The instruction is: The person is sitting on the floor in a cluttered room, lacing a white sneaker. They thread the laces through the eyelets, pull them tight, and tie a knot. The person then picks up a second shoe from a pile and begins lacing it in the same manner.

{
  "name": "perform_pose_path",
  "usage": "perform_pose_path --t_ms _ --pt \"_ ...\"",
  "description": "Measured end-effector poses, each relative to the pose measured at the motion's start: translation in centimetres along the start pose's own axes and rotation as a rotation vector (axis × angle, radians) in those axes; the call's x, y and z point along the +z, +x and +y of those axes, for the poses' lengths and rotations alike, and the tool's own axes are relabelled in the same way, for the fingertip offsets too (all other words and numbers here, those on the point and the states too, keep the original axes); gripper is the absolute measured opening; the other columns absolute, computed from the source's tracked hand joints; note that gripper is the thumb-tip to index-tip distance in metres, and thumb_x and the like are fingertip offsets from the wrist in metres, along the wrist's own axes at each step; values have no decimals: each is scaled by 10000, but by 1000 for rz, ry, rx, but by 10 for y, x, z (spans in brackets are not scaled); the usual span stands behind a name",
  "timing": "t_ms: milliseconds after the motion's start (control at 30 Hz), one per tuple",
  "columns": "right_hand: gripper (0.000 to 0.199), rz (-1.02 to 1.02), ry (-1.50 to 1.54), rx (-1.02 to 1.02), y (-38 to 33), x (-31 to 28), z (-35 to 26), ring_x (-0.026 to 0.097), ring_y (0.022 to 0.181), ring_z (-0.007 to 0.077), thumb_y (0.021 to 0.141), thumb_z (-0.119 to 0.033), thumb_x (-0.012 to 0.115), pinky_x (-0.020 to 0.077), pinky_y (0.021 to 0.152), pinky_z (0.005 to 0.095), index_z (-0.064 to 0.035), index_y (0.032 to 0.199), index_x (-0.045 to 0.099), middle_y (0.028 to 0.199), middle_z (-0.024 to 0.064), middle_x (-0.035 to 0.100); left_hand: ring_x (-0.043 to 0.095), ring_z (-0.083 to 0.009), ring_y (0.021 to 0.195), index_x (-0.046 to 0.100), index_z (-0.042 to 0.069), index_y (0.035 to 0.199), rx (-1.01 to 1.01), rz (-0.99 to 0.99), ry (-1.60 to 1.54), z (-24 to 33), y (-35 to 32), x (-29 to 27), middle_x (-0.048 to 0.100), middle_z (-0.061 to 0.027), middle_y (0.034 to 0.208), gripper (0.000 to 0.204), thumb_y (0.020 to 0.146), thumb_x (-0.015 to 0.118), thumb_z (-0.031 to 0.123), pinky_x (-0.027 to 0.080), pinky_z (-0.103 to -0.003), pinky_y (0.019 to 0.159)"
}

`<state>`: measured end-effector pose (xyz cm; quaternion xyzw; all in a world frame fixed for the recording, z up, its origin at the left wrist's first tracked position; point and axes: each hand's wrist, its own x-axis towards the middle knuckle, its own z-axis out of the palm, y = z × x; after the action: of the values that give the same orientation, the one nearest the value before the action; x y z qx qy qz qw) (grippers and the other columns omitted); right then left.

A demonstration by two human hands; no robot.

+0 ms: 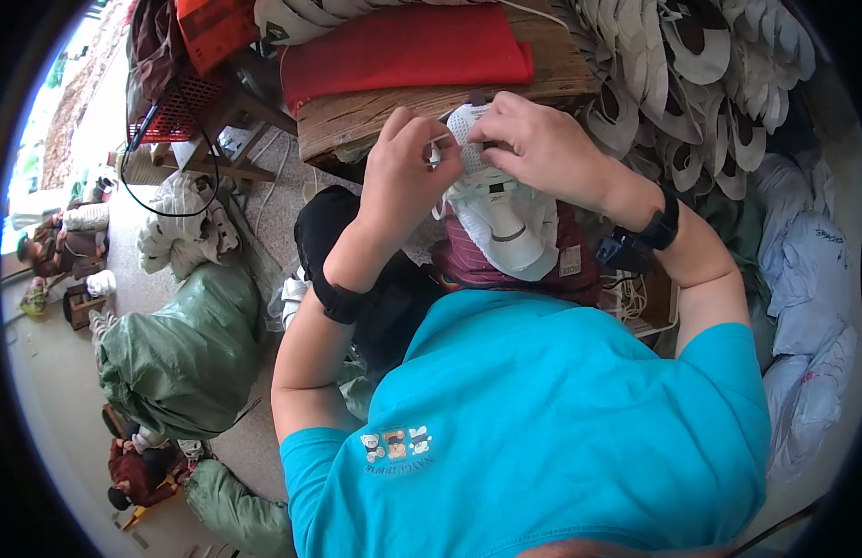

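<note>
Pinching a thin white strand (pixel 440 139) in my left hand (pixel 400 172), I had my right hand (pixel 540 141) at the perforated part of the white shoe upper (pixel 522 244), fingers curled, though whether they gripped it I couldn't tell. The upper lay over maroon cloth (pixel 573 244), near the wooden bench (pixel 333 130).

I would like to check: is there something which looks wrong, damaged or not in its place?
Nothing looks plainly spilled or damaged; the white shoe piece at the left hand and right hand shows no obvious tear. Only a black cable looks slightly untidy, dangling in a loose loop by the red basket.
</note>
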<state>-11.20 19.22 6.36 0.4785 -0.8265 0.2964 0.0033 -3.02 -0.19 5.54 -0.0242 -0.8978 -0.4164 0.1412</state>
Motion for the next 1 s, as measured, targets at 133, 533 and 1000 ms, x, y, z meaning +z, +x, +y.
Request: perform_pose_path --t_ms 133,533,1000 --pt "157 -27 -33 -73 19 5 -2 635 824 275 834 -91 677 521 715 353 -62 988 663 908 83 588 509 -88 689 615 23 1051 -148 68 -679 -16 -17 12 495 36 818 215 874 699 114 450 -258 637" --pt "101 443 319 -385 90 -16 -31 646 756 260 797 -79 703 516 663 356 -63 878 643 827 77 608 624 -76 926 628 1 1144 -222 -38 -735 -15 -26 5 670 -32 1038 209 935 632 5 501 -216 777" --pt "34 350 686 3 75 -40 -23 590 684 89 876 40 644 467 590 239 12 890 633 865 53 592 570 -246 853 653 107 1064 36 62 -70 6 -9 20 675 13 832 324 750 684 33 437 -382 829"
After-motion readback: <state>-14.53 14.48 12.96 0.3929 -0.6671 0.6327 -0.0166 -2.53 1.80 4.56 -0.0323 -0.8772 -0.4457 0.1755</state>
